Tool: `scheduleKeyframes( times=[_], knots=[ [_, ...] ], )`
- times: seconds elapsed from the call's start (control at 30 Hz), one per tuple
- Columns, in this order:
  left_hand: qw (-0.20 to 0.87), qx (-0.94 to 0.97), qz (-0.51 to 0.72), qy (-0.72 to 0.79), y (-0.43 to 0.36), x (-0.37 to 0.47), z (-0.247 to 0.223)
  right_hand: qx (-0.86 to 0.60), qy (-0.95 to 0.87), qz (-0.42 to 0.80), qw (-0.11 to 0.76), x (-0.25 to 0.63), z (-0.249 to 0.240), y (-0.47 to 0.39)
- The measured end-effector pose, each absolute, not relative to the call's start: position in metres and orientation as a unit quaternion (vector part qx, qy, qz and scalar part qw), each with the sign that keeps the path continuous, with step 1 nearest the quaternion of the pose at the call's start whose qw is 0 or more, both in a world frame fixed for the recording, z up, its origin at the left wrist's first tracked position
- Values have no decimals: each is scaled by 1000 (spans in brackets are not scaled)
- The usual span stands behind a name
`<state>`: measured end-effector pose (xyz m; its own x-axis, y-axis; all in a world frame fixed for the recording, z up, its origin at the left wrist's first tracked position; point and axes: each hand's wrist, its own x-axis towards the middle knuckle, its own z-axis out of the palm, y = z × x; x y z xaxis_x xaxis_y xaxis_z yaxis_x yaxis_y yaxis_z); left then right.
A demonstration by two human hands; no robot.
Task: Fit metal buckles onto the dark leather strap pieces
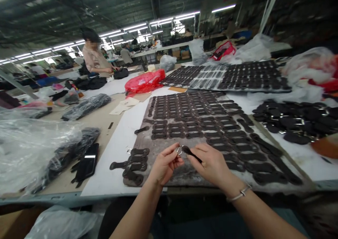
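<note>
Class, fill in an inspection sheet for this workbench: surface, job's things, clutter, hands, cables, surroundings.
Surface: long table carrying a worn board.
Job's things: dark strap and metal buckle held between both hands; rows of like straps on the board.
Clutter: clear plastic bags, red bag, phone.
Hands: left hand pinches the buckle; right hand grips the strap.
Cables: nothing seen.
Surroundings: a seated person at a far table, ceiling strip lights.
</note>
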<state>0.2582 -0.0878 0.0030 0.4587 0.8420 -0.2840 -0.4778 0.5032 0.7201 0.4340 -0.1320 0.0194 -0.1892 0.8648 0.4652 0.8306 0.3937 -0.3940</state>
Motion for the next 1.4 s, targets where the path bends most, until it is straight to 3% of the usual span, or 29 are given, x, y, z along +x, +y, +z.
scheduleKeyframes(
  times=[0.37, 0.53, 0.73, 1.03, 1.4],
  knots=[
    [781, 309, 423, 340, -100, 267, -7, -555, -786, 5, 271, 423, 13, -130],
    [764, 361, 415, 338, -103, 265, -9, -551, -783, 28, 289, 424, 10, -131],
    [813, 352, 349, 305, -98, 253, -9, -555, -750, 86, 350, 429, 8, -129],
    [855, 299, 297, 303, -101, 256, -14, -504, -787, 145, 326, 440, 19, -131],
    [832, 299, 356, 302, -103, 258, -11, -509, -662, 391, 388, 436, 19, -129]
  ],
)
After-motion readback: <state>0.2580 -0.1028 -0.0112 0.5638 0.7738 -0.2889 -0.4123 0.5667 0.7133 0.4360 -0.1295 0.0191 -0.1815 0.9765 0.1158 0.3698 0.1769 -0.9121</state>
